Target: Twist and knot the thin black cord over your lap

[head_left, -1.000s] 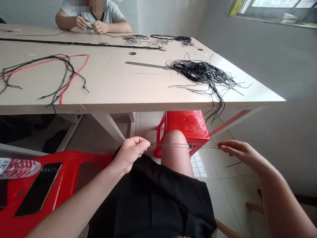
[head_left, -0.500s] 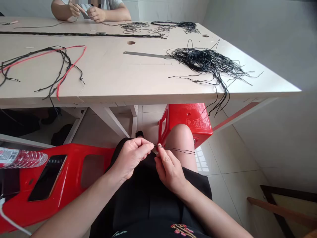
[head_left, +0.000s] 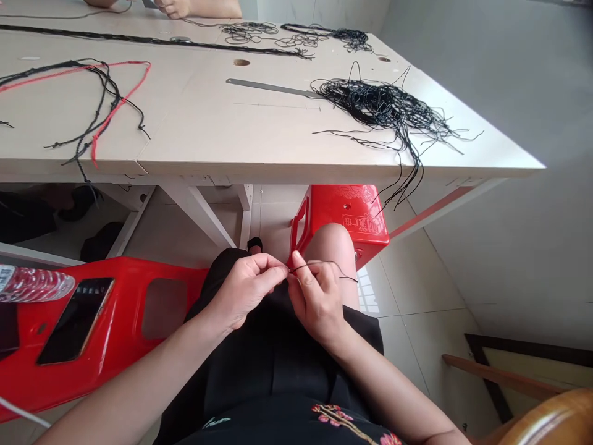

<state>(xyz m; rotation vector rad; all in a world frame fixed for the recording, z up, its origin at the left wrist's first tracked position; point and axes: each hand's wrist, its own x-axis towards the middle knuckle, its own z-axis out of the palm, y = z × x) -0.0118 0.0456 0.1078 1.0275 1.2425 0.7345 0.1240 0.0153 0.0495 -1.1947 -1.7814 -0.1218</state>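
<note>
Over my lap, my left hand (head_left: 252,283) is closed, thumb and forefinger pinching a thin black cord (head_left: 348,277). My right hand (head_left: 317,296) is close beside it, with the forefinger raised and the cord running past its fingers. Thumb and lower fingers of that hand seem closed on the cord near the left fingertips. The cord's loose end arcs out to the right, over my bare knee (head_left: 332,244). Whatever lies between the fingertips is too small to make out.
On the table (head_left: 194,136) lie a tangled heap of black cord (head_left: 380,102), a metal ruler (head_left: 269,88), and black cords with a red cord (head_left: 123,102). A person's hand (head_left: 173,7) rests at the far edge. Red stools (head_left: 347,210) stand nearby; one holds a phone (head_left: 76,321) and bottle (head_left: 39,284).
My right forefinger has lifted, and the cord strands that ran straight to the right now curve in a loop. The view has tilted down and shifted slightly right.
</note>
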